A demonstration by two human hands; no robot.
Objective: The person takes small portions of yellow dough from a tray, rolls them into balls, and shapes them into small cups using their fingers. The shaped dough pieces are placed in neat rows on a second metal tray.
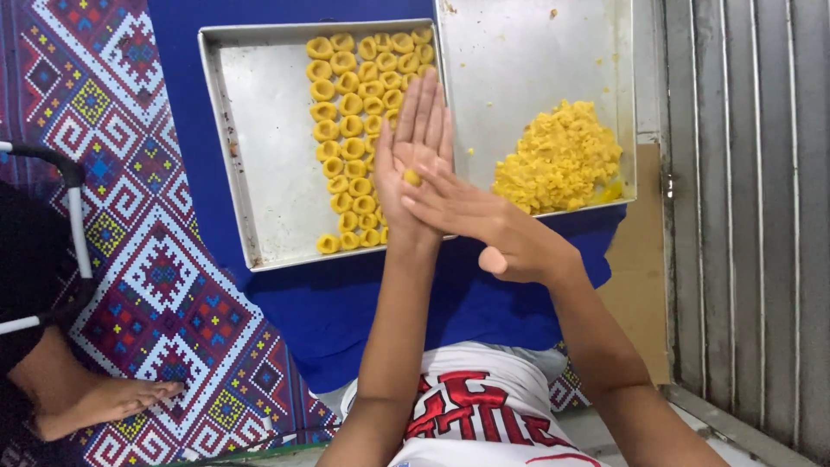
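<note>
My left hand is held up flat, palm facing right, over the metal baking tray. My right hand lies across it, fingers pressed to the left palm. A small ball of yellow dough sits between the two palms. Below the hands, the tray carries rows of several shaped yellow dough cups on its right half. A second metal tray to the right holds a pile of yellow dough pieces.
Both trays rest on a blue cloth over a patterned woven mat. Another person's foot and a dark frame with white bars are at the left. A corrugated metal wall and cardboard stand at the right.
</note>
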